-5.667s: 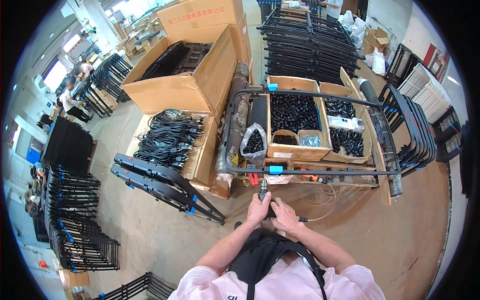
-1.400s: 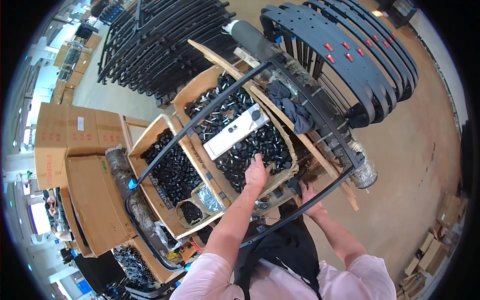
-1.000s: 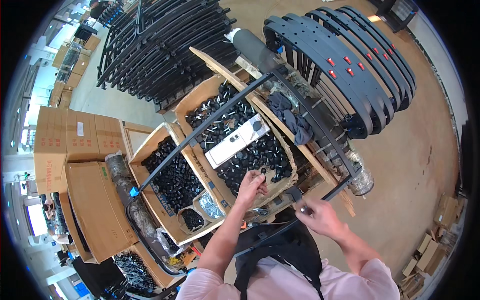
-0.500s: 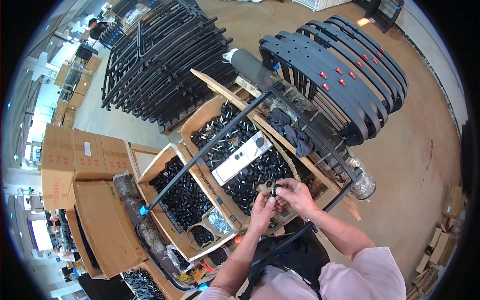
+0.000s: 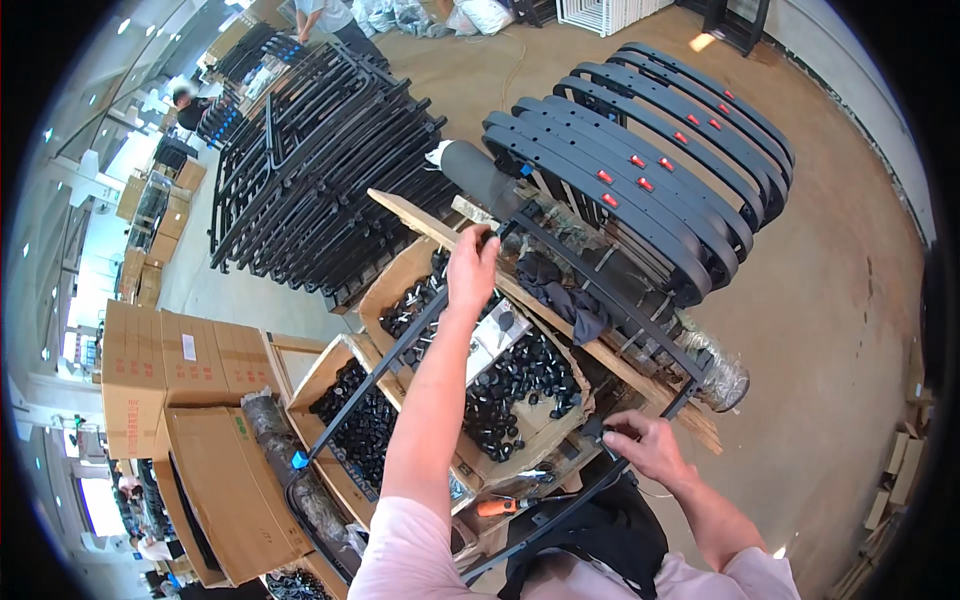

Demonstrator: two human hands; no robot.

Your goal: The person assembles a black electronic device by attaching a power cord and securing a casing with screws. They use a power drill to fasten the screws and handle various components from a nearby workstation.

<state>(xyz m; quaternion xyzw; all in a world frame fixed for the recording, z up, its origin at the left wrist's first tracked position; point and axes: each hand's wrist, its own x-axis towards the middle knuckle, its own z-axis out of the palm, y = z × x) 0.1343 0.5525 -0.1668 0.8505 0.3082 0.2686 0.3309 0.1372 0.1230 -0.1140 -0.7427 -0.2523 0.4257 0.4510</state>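
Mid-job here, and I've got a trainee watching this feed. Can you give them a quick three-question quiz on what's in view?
1. Which hand is nearer the far corner of the black frame: A) left, B) right?
2. True or false: the white box lies on the floor.
3. Fill in: the tool near the frame's near bar has a bright ____ body.

Key: 1. A, the left hand. 2. False; it rests on black parts in an open carton. 3. Orange.

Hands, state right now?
Left hand: fingers curled at the black frame's far corner; whether it holds anything cannot be told.
Right hand: fingers bent at the frame's near rail; whether closed on a part cannot be told.
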